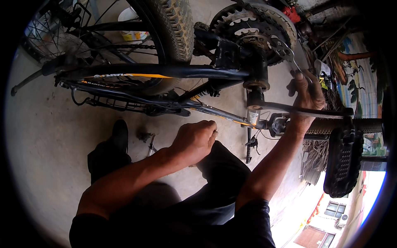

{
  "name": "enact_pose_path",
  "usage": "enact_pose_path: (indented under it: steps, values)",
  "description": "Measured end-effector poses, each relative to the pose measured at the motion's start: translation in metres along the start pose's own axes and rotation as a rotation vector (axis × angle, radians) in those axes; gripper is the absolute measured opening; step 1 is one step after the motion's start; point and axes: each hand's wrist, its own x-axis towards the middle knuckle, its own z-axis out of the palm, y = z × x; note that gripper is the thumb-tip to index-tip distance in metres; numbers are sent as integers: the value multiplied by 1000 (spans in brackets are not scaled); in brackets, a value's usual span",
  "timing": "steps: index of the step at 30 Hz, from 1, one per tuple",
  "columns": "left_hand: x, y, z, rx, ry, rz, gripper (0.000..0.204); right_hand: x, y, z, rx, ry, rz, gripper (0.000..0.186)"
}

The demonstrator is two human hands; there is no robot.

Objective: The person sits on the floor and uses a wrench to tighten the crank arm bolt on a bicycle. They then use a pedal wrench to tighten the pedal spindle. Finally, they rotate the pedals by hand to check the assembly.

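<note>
My right hand point(308, 96) reaches past the crank arm point(304, 108), its fingers closed on the end of a slender silver metal piece point(294, 60). The far end of that piece meets the dirty chainrings point(244, 27); its exact kind is unclear. The crank arm runs from the bottom bracket point(259, 70) of a black bicycle frame point(165, 71) to a black pedal point(344, 161) on the right. My left hand point(193, 140) is curled into a fist above my knee, apart from the bicycle. Whatever its fingers may hold is hidden.
A knobby rear tyre point(175, 31) and a kickstand point(27, 84) are at upper left. On the concrete floor point(49, 144) near my shoe point(120, 136) lie a metal tool point(152, 144) and a dark clump point(143, 135). Dry sticks point(313, 155) lie to the right.
</note>
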Motion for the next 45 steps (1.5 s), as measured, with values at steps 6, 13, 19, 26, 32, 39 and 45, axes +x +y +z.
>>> enact_pose_path:
  steps: [6, 13, 19, 26, 32, 39, 45]
  values:
    - [-2, 0, 0, 31, -12, -23, 10, -1, 1, 17, -70, -21, 5, 17]
    - [-2, 3, -8, 4, -12, -9, 8, -1, -2, 16, -70, -68, 18, 15]
    - [-2, 4, -12, -14, -23, -16, 9, 3, -9, -1, -65, 16, -1, 19]
    - [-3, 5, -9, -17, -13, -5, 9, 2, -1, 13, -87, -44, 18, 15]
    - [-2, 3, -13, -7, 9, 15, 11, 4, -3, -7, -70, -39, -3, 15]
    - [-4, 3, -10, 3, -8, 22, 9, 1, 8, 1, -73, -25, 35, 17]
    - [-3, 0, -8, 15, 18, 5, 10, -2, 11, 12, -62, -61, -46, 15]
